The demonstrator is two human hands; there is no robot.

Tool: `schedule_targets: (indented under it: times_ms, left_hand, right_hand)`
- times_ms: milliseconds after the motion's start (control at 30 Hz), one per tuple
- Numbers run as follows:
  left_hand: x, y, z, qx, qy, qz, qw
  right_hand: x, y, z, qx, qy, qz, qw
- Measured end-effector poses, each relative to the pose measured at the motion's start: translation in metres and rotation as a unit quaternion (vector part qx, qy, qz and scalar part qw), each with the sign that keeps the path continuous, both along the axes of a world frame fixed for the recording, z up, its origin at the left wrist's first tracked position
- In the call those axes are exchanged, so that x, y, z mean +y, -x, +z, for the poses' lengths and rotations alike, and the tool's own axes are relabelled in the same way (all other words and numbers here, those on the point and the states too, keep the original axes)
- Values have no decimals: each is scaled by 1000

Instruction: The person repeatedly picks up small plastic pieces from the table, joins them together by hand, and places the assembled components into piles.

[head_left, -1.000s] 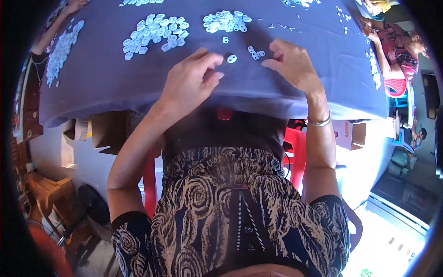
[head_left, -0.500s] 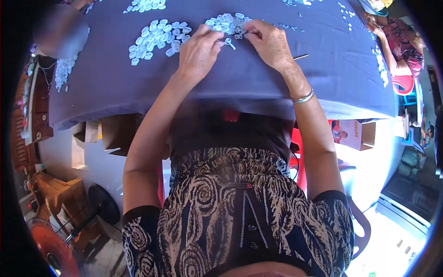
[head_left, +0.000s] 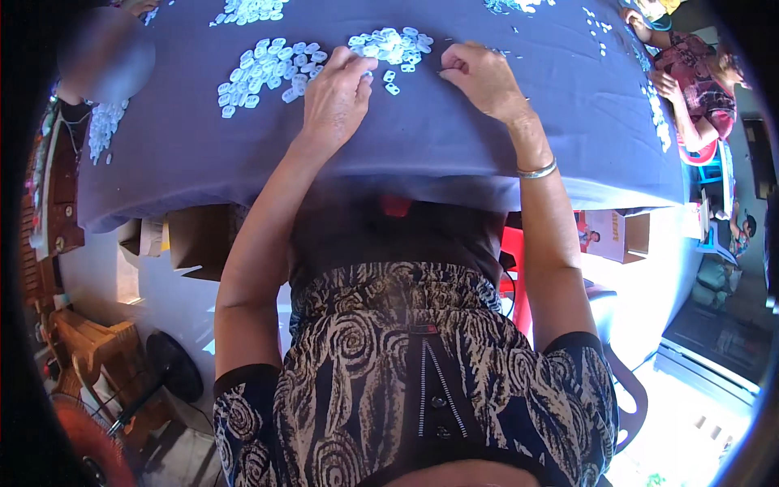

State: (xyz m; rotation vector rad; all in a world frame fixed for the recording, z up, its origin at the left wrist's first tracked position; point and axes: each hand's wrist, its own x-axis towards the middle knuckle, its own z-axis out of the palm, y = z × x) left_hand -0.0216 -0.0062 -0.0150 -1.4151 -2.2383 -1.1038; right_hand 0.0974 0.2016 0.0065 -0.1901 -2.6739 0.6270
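Observation:
My left hand (head_left: 337,96) is raised over the dark cloth, thumb and fingers pinched on a small white plastic piece (head_left: 367,74) that barely shows. Just right of it lie two loose white pieces (head_left: 392,88), below a pile of white plastic pieces (head_left: 393,47) with holes in them. To the right of that pile is my right hand (head_left: 485,81), its thumb and forefinger pressed together. Whatever it holds, if anything, is too small to make out. A larger spread of white plastic pieces (head_left: 264,71) lies left of my left hand.
The dark cloth-covered table (head_left: 406,134) bears more small pieces (head_left: 254,8) at the far side and tiny slivers near my right hand. Another person (head_left: 690,85) works at the right edge. Cardboard boxes (head_left: 207,235) sit below the table; a fan (head_left: 89,438) stands lower left.
My hands have moved apart, the right one drawing away to the right. A white piece that was between them now rests on the cloth near the pile.

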Motion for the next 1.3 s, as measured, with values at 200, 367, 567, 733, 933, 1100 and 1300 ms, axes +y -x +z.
schedule_targets:
  times_ms: [200,367,567,733,933,1100,1300]
  left_hand:
    - [-1,0,-1,-10,0,-4,1000]
    - [-1,1,-2,-6,-8,-6,1000]
    - [-3,2,0,-22,-1,-4,1000]
    - [-3,4,-2,-20,-28,18,999]
    - [-5,2,0,-14,-18,19,1000]
    - [-2,4,-3,14,-2,34,999]
    - [-3,3,-2,18,2,25,1000]
  right_hand:
    - [-17,7,-2,37,-14,13,999]
    - [-12,4,3,54,230,23,971]
    - [-17,4,4,52,400,36,914]
    - [-14,4,-2,45,323,4,945]
    - [-11,6,-7,38,290,-20,956]
    - [-11,7,-11,43,255,-17,966]
    - [-12,6,-12,53,282,-40,957]
